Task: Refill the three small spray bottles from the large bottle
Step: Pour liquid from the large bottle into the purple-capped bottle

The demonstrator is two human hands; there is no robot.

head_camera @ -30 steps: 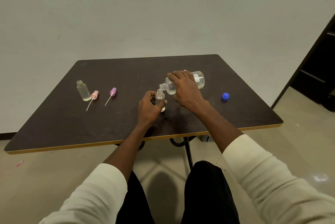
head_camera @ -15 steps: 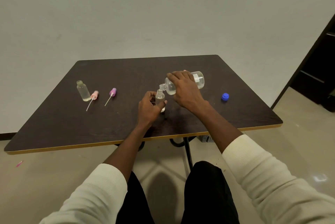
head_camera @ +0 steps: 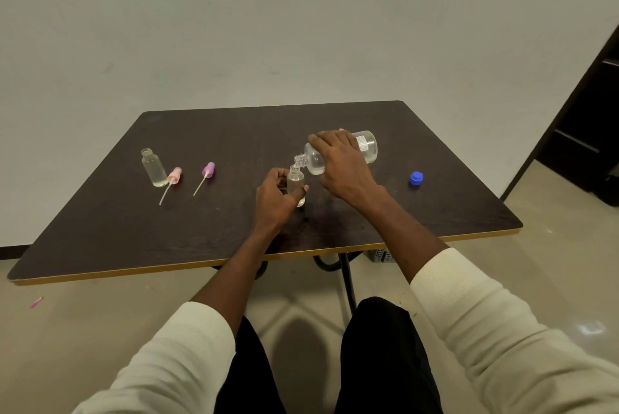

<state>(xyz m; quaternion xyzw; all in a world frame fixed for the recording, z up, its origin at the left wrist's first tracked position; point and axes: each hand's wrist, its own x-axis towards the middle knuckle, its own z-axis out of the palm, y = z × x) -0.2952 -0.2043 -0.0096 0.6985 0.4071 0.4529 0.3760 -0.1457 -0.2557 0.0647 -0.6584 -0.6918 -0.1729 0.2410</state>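
Head view: the right hand (head_camera: 345, 167) held the big bottle (head_camera: 363, 149) tipped on its side, its mouth just over a small bottle (head_camera: 296, 184). The left hand (head_camera: 276, 197) curled around that small bottle, mid-table (head_camera: 234, 132). Far left stood another small bottle (head_camera: 154, 168), beside pink (head_camera: 174, 176) and purple (head_camera: 207, 171) sprayers. A blue cap (head_camera: 416, 178) lay right.

Illumination is even, soft and moderately dim, with a slight green-grey cast on the wall (head_camera: 301, 12). Light arrives from above: a soft shadow lies on the table (head_camera: 201, 229) just below the fingers (head_camera: 284, 176) of the left hand, and a broader shadow falls on the floor (head_camera: 83, 330) under the table. A small glare patch shows on the floor far right of the fingers. Wide-angle distortion bows the table edges. Focus is acceptable; fine detail is soft.
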